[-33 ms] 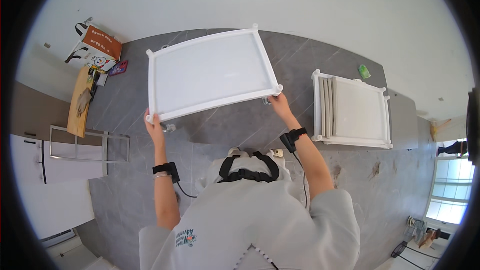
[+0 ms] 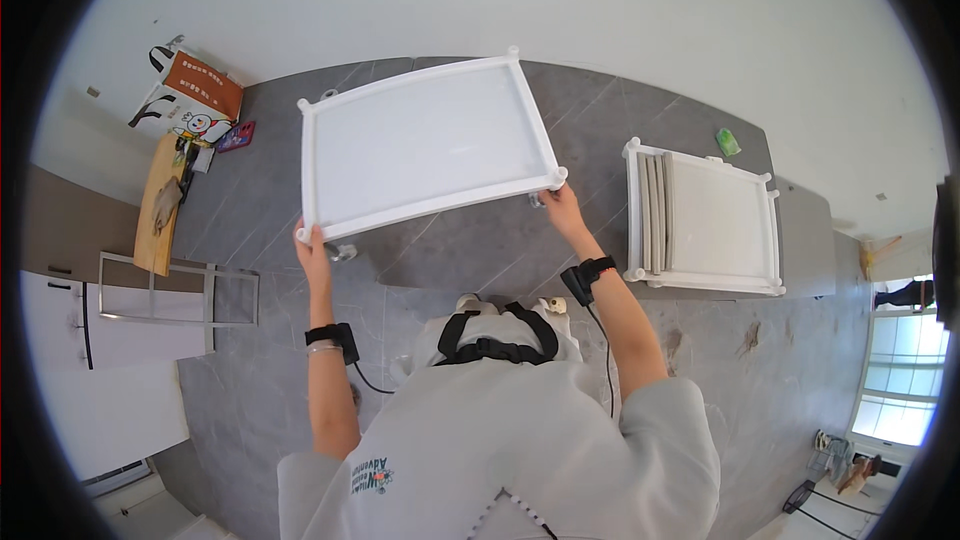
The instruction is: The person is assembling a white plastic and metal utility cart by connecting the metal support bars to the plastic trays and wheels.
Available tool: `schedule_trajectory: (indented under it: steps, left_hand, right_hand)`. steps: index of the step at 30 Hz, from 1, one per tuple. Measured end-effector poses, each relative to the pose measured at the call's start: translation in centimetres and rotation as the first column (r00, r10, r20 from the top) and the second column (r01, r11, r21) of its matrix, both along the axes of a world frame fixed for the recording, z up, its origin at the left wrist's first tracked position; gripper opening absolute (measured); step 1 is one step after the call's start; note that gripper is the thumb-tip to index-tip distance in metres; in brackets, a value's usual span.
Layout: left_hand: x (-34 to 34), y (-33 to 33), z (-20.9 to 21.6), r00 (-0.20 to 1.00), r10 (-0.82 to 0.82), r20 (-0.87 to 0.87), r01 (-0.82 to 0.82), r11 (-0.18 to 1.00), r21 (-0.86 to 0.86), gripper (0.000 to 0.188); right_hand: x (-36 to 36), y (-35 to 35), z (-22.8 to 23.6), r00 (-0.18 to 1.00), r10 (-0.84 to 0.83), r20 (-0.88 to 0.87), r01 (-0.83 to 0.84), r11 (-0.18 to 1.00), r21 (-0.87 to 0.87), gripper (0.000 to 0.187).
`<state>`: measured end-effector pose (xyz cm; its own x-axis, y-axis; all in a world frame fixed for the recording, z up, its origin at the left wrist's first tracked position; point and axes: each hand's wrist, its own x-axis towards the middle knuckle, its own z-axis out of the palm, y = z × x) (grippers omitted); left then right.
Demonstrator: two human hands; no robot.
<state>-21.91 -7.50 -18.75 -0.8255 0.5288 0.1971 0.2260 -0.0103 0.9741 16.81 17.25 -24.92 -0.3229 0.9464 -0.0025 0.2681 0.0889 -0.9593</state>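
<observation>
A person seen from above holds a large white tray with both arms stretched out over a grey tiled floor. The left hand grips the tray's near left corner, its fingers closed around the rim just above a small caster wheel. The right hand grips the near right corner, fingers closed around the corner post, with another small wheel just beside it. The tray is a shallow rectangle with a raised rim and short round posts at its corners; it is held tilted, off the floor, in front of the person.

Each wrist carries a black strap with a small dark device, and a thin cable runs down from each one.

To the right, well apart from the tray, a second white tray lies flat on the floor with several grey bars lying in its left part. A small green thing lies beyond it, near the wall. To the left, a brown and white paper bag stands by the wall, a wooden board lies beside it, and a metal frame stands nearer.
</observation>
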Motion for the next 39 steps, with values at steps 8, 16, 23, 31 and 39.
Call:
schedule_trajectory:
  steps: [8, 16, 23, 31, 39]
  left_hand:
    - [1.2, 2.1, 1.5, 0.983, -0.142, 0.117, 0.156, 0.980, -0.121, 0.047]
    - [4.5, 4.5, 1.7, 0.867, -0.404, 0.291, 0.471, 0.855, -0.216, 0.055]
    - [9.4, 7.0, 0.4, 0.704, -0.650, 0.286, 0.674, 0.483, -0.559, 0.058]
    - [12.3, 9.7, 11.3, 0.751, -0.463, -0.470, 0.363, 0.885, -0.293, 0.048]
    - [17.7, 10.3, 25.9, 0.423, -0.152, -0.893, 0.485, 0.871, 0.081, 0.044]
  right_hand:
    - [4.2, 0.1, 8.0, 0.993, -0.064, -0.104, 0.083, 0.978, 0.191, 0.030]
    - [5.1, -0.1, 26.2, 0.959, -0.277, 0.060, 0.203, 0.819, 0.537, 0.018]
    - [1.2, -0.7, 36.1, 0.867, -0.394, 0.304, -0.096, 0.467, 0.879, 0.020]
    - [-3.1, -4.5, 35.2, 0.796, -0.349, 0.495, -0.448, 0.210, 0.869, 0.023]
    - [-3.1, -4.7, 35.9, 0.793, -0.236, 0.562, -0.475, 0.338, 0.812, 0.019]
